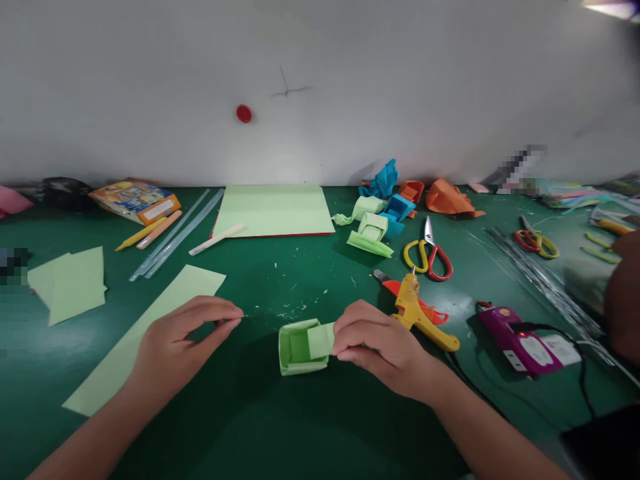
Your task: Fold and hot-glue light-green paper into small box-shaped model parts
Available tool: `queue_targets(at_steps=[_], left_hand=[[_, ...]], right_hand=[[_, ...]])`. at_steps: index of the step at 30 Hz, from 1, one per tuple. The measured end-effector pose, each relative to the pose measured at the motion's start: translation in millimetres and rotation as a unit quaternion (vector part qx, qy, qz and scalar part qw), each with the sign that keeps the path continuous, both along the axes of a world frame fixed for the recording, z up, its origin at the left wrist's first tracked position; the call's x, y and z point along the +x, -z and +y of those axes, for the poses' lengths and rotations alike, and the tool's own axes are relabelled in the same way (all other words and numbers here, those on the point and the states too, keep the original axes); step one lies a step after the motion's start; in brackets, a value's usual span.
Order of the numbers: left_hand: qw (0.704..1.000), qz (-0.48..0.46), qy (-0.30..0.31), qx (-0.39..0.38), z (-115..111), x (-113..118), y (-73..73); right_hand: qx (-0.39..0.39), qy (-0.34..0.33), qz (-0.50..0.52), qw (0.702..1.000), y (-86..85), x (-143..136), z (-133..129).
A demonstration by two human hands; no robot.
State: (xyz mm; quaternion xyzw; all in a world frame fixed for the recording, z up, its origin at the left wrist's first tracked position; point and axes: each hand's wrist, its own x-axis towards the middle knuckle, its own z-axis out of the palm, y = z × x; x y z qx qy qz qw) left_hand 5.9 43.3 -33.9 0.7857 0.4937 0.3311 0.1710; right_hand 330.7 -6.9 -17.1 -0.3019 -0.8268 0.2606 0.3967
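One Camera, Worn on the Head, Over a Green Worktable [300,433]

A single head-worn camera looks forward and down from the wearer's side of the worktable, facing the pale wall [400,80] behind it. The wide view, taken at close range, sets the wearer's left hand [175,343] and right hand [387,347] in the lower half of the frame, their forearms entering from the bottom. The table's far edge crosses above mid-frame, and the wall fills the top.
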Motion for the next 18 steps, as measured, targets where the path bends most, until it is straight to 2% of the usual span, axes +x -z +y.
queue_targets(at_steps=[5, 10, 14, 18], left_hand=[[0.999, -0.012, 0.035, 0.009, -8.9, 12.0, -7.9], [0.996, -0.039, 0.077, 0.032, -25.1, 39.9, -21.3], [0.988, -0.067, 0.132, 0.038, -36.8, 62.4, -28.6], [0.987, -0.076, 0.132, 0.043, -42.6, 73.9, -32.9]], right_hand=[[0.058, 0.011, -0.013, 0.998, 6.0, 2.0, -1.4], [0.122, 0.037, -0.084, 0.988, 5.7, -1.0, -4.2], [0.144, 0.033, -0.107, 0.983, 1.5, -4.4, -6.6], [0.152, 0.027, -0.119, 0.981, -1.8, -5.8, -7.4]])
